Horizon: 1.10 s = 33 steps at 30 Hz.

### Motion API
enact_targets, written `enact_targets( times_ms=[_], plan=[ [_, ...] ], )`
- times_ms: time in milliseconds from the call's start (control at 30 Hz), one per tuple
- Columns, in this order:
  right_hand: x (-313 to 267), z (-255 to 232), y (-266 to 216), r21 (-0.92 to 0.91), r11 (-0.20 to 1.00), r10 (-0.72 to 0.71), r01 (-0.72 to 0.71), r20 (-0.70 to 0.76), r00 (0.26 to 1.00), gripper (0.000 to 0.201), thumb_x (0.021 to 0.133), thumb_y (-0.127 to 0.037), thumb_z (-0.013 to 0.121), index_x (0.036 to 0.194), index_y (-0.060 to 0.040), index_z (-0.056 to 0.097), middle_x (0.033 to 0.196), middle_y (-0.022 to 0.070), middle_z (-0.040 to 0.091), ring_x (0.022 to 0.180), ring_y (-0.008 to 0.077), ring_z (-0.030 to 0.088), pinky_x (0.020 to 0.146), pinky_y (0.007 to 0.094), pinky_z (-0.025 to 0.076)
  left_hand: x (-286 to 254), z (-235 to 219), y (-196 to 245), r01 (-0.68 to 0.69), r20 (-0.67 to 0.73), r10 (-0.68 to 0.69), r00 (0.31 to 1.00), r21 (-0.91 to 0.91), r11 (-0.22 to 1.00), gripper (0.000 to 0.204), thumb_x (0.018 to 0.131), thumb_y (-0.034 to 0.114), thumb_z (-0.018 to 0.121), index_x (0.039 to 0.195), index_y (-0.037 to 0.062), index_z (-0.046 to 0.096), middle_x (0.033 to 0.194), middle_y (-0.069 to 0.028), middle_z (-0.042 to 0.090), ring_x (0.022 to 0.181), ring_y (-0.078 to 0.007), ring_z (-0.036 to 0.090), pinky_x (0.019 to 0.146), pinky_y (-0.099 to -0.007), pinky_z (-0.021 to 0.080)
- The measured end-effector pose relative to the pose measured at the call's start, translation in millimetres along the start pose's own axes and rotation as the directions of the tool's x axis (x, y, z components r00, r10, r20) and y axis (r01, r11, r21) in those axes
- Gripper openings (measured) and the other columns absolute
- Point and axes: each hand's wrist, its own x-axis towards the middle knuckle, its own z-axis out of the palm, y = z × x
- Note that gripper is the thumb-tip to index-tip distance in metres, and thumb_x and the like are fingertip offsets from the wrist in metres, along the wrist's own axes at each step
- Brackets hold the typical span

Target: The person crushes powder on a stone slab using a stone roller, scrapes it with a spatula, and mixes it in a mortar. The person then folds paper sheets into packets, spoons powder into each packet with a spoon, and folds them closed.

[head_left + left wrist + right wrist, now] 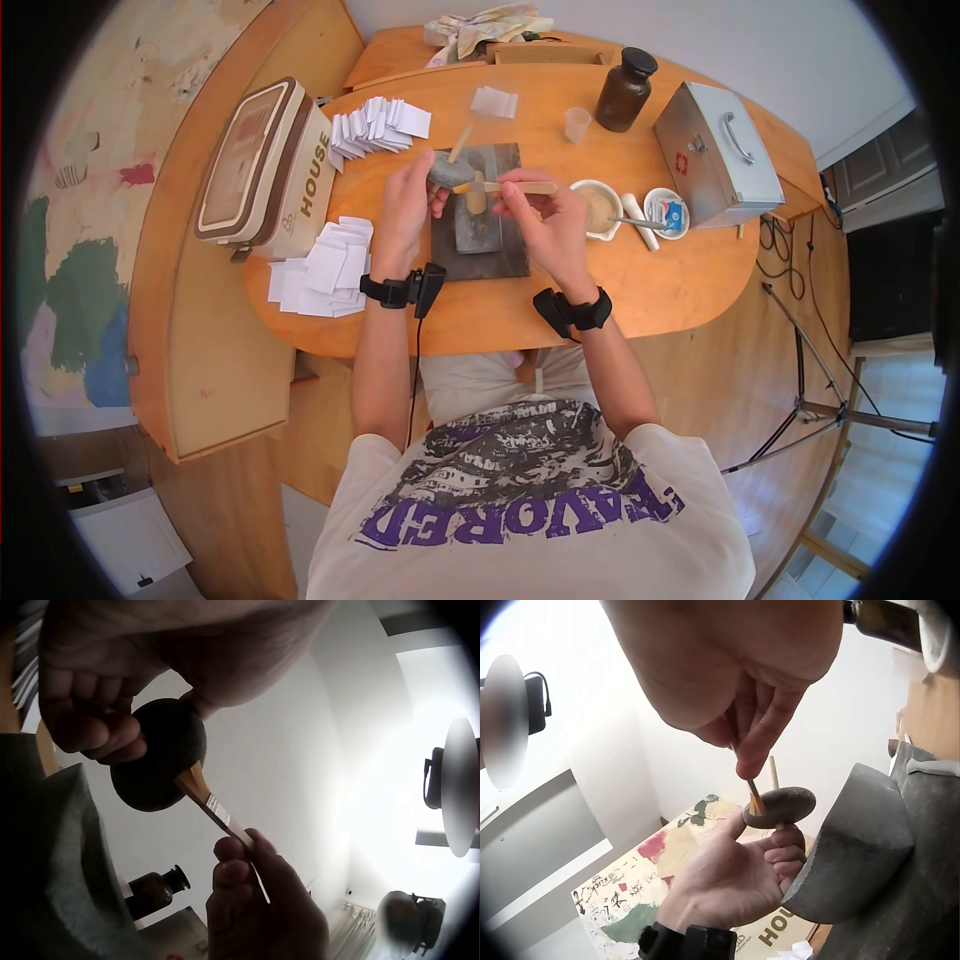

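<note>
My left hand [408, 195] grips a grey stone grinding wheel [455, 168] by its edge, with a wooden handle [461, 142] sticking out of it. My right hand [545, 220] pinches a flat wooden-handled brush [535, 187], its bristles [757, 806] against the wheel near the rim. Below both hands lies the grey stone grinding trough [478, 238], with tan material in its hollow. In the left wrist view, the wheel [161, 754] shows as a dark disc between thumb and curled fingers. The trough [855, 844] stands close beside the wheel in the right wrist view.
A white mortar [598, 210] of pale powder, a white pestle [640, 222] and a small dish [667, 213] are at the right. Farther back stand a metal box [718, 155], brown bottle [627, 90] and plastic cup [577, 124]. White paper packets [325, 268] and a cream case [265, 165] occupy the left.
</note>
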Motion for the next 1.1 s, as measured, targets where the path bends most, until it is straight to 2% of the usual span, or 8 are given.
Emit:
enact_targets(
  times_ms=[167,333,567,767,867,933,1067,1100],
  plan=[
    [13,-21,18,-0.004,0.997,0.078,-0.078,-0.003,0.997,0.017,0.109,-0.012,0.078,0.120,-0.0004,0.082,0.103,0.0069,0.085,0.090,0.0135,0.082,0.080,0.0294,0.063,1,-12,7,0.078,0.030,-0.076,0.997,-0.054,0.995,0.049,0.118,0.050,0.054,0.107,0.0061,0.073,0.078,-0.0034,0.064,0.064,-0.0126,0.056,0.062,-0.0295,0.045],
    [15,-24,1,0.138,0.990,-0.019,-0.012,0.226,0.974,0.015,0.114,-0.007,0.071,0.124,0.0036,0.076,0.107,0.0117,0.082,0.091,0.0151,0.077,0.082,0.0293,0.063,2,-18,6,0.109,0.084,-0.103,0.991,-0.081,0.991,0.049,0.117,0.051,0.055,0.111,0.0056,0.072,0.078,-0.0048,0.064,0.065,-0.0130,0.057,0.060,-0.0292,0.045],
    [35,-35,23,0.048,0.994,0.092,-0.099,0.135,0.987,0.017,0.111,-0.011,0.076,0.120,0.0022,0.080,0.101,0.0080,0.083,0.093,0.0155,0.081,0.083,0.0306,0.064,2,-24,4,0.211,0.209,-0.172,0.963,-0.180,0.961,0.051,0.116,0.053,0.054,0.115,0.0051,0.070,0.077,-0.0035,0.062,0.063,-0.0132,0.053,0.058,-0.0286,0.043],
    [33,-33,5,0.223,0.967,0.061,-0.126,0.279,0.958,0.017,0.111,-0.011,0.075,0.119,0.0030,0.079,0.102,0.0092,0.083,0.091,0.0145,0.080,0.082,0.0307,0.064,0,-27,6,0.286,0.283,-0.216,0.935,-0.236,0.929,0.051,0.117,0.053,0.051,0.112,0.0056,0.070,0.076,-0.0028,0.060,0.061,-0.0129,0.051,0.058,-0.0290,0.041],
    [42,-34,16,0.210,0.964,0.093,-0.161,0.303,0.949,0.017,0.112,-0.011,0.074,0.118,0.0039,0.079,0.103,0.0100,0.083,0.091,0.0143,0.080,0.082,0.0301,0.064,2,-35,3,0.325,0.396,-0.202,0.896,-0.275,0.905,0.049,0.118,0.050,0.051,0.111,0.0055,0.071,0.075,-0.0028,0.060,0.061,-0.0130,0.051,0.058,-0.0292,0.041],
    [45,-34,22,0.063,0.990,0.105,-0.124,0.246,0.964,0.018,0.112,-0.011,0.074,0.118,0.0047,0.079,0.103,0.0104,0.083,0.090,0.0139,0.079,0.081,0.0294,0.064,4,-38,2,0.371,0.457,-0.202,0.866,-0.317,0.873,0.047,0.118,0.047,0.051,0.112,0.0052,0.071,0.079,-0.0039,0.064,0.060,-0.0135,0.051,0.058,-0.0298,0.043],
    [44,-32,17,0.119,0.987,0.079,-0.105,0.202,0.976,0.018,0.111,-0.012,0.074,0.118,0.0042,0.080,0.103,0.0097,0.084,0.089,0.0141,0.080,0.081,0.0292,0.064,-7,-25,7,0.298,0.354,-0.179,0.918,-0.317,0.900,0.044,0.118,0.045,0.053,0.115,0.0050,0.073,0.085,-0.0037,0.069,0.064,-0.0135,0.055,0.060,-0.0304,0.046],
    [44,-30,14,0.123,0.987,0.086,-0.106,0.161,0.983,0.018,0.111,-0.012,0.075,0.118,0.0038,0.080,0.102,0.0092,0.084,0.088,0.0142,0.080,0.081,0.0294,0.064,-12,-16,8,0.235,0.231,-0.169,0.958,-0.298,0.925,0.041,0.117,0.041,0.056,0.113,0.0040,0.073,0.088,-0.0030,0.070,0.067,-0.0132,0.056,0.060,-0.0310,0.045]
  ],
)
